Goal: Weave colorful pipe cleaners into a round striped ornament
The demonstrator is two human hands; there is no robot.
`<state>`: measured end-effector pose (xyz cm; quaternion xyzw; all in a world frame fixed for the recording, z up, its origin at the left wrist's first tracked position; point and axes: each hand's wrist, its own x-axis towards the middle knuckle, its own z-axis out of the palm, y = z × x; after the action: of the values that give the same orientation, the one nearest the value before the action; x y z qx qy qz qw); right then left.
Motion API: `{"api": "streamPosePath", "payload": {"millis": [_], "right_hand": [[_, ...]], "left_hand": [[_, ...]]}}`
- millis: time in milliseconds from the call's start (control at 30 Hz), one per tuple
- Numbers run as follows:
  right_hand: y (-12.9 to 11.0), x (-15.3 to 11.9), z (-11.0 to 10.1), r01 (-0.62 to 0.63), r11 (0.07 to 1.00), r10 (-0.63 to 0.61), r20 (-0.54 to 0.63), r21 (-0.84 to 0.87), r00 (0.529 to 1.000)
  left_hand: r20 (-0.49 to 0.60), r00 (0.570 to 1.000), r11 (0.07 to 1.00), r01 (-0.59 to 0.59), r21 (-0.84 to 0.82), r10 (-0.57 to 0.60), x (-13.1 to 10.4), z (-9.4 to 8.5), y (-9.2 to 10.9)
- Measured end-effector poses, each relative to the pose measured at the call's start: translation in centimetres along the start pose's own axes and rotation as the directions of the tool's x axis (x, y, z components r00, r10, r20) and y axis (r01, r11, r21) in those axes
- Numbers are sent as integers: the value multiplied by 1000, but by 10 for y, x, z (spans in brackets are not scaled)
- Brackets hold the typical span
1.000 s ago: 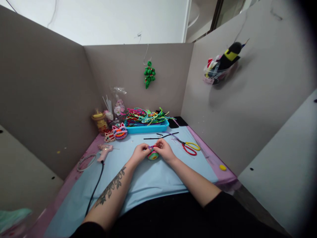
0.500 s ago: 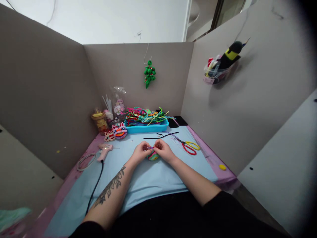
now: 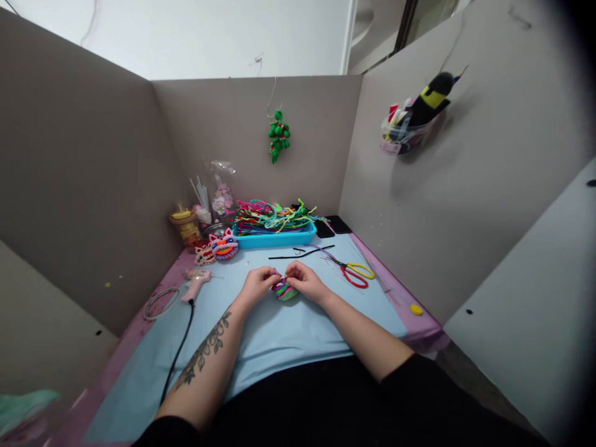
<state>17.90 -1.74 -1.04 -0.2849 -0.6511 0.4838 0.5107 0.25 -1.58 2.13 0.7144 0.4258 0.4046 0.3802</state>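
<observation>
A small rounded multicoloured pipe-cleaner piece [image 3: 285, 293], with green, pink and red bands, is between my hands, low over the blue cloth. My left hand [image 3: 259, 285] is closed in a pinch at its upper left, where a short purple bit [image 3: 275, 271] sticks up by the fingertips. From the other side my right hand [image 3: 307, 283] pinches the piece's upper right edge. My fingers hide part of its top. Just beyond my hands lie black pipe cleaners [image 3: 293, 257]. To the right are scissors [image 3: 354, 274] with one red and one yellow handle.
A blue tray [image 3: 274, 239] heaped with coloured pipe cleaners stands at the back. Left of it are lion-face ornaments [image 3: 224, 246] and a brown jar [image 3: 187, 230]. A pink glue gun [image 3: 198, 284] with its black cord lies at left. Grey partitions [image 3: 251, 143] enclose the table.
My left hand has drawn slightly left, widening the gap between my fingertips. The multicoloured piece has turned a little, and the purple bit now shows above the left fingers. The view has shifted slightly.
</observation>
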Motion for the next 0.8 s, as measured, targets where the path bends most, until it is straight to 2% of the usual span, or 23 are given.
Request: {"api": "streamPosePath", "payload": {"millis": [200,333,567,667,800], "right_hand": [[-4,-3,2,-6,1000,6,28,2,1000],[-4,-3,3,-1,1000,1,5,-14,1000],[-2,-1,2,-32,998,32,8,47,999],[0,0,0,-40,996,40,-5,77,999],[2,2,-3,-39,988,57,-120,146,991]], "left_hand": [[-40,999,999,28,-37,-29,5,4,-8],[-51,998,998,41,-55,-44,7,4,-10],[-59,997,998,47,-40,-49,7,7,-13],[-23,999,997,37,-68,-39,8,6,-15],[119,993,969,54,-243,-26,5,2,-12]]}}
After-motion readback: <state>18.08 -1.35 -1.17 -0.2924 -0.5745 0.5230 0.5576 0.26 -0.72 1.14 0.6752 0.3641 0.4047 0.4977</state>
